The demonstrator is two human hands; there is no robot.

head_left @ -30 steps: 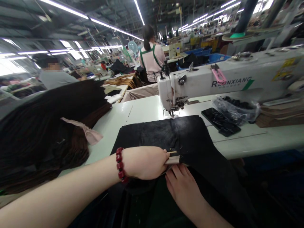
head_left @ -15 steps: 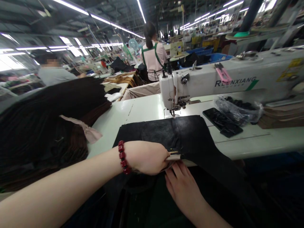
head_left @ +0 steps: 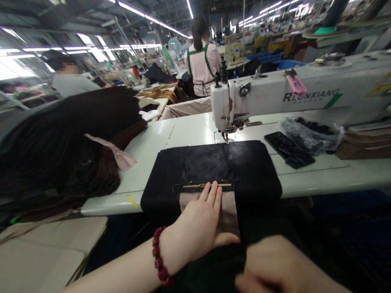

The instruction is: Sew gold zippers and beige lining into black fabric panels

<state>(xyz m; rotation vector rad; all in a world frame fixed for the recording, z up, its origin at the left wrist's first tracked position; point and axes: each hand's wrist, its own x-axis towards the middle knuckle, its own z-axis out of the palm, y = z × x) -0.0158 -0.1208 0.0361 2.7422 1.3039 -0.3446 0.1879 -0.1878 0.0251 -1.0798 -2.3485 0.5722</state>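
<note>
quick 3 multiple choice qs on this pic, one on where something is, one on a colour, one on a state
1. Where does the left hand rest?
A) on a beige fabric strip below the brass zipper
B) on the sewing machine head
C) on the plastic bag

2. What colour are the bracelet beads?
A) green
B) dark red
C) white

3. How does the black fabric panel lie?
A) bunched into a ball
B) hanging from the machine arm
C) spread flat on the white table, reaching the needle

1: A, the fingers lie on the strip just under the zipper.
2: B, the beads show deep red on the wrist.
3: C, the panel lies smooth with its far edge at the needle.
</note>
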